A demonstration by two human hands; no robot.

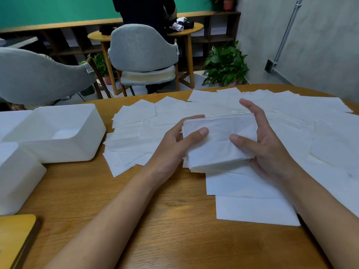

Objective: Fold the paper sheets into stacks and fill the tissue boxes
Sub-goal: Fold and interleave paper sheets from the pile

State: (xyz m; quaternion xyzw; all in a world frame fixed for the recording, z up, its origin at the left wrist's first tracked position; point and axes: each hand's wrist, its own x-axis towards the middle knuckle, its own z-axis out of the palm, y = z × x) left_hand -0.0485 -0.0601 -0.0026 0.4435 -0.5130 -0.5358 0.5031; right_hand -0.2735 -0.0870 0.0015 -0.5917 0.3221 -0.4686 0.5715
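Note:
A thick stack of folded white paper sheets point(219, 140) is held just above the wooden table point(171, 220) in the middle of the view. My left hand point(174, 142) grips its left edge, thumb on top and fingers round the far corner. My right hand point(264, 144) grips its right edge, thumb on top and fingers up along the side. Several loose white sheets point(291, 117) lie spread over the table behind and to the right. An empty white tissue box point(58, 133) stands open at the left. A second white box point(17, 177) sits nearer, at the left edge.
Two flat sheets point(252, 208) lie under my right forearm. A yellow-edged object point(15, 237) lies at the bottom left corner. Beyond the table stand two grey chairs point(143, 51), a round wooden side table point(186, 30), a potted plant point(225, 65) and a person in dark clothes point(143, 8).

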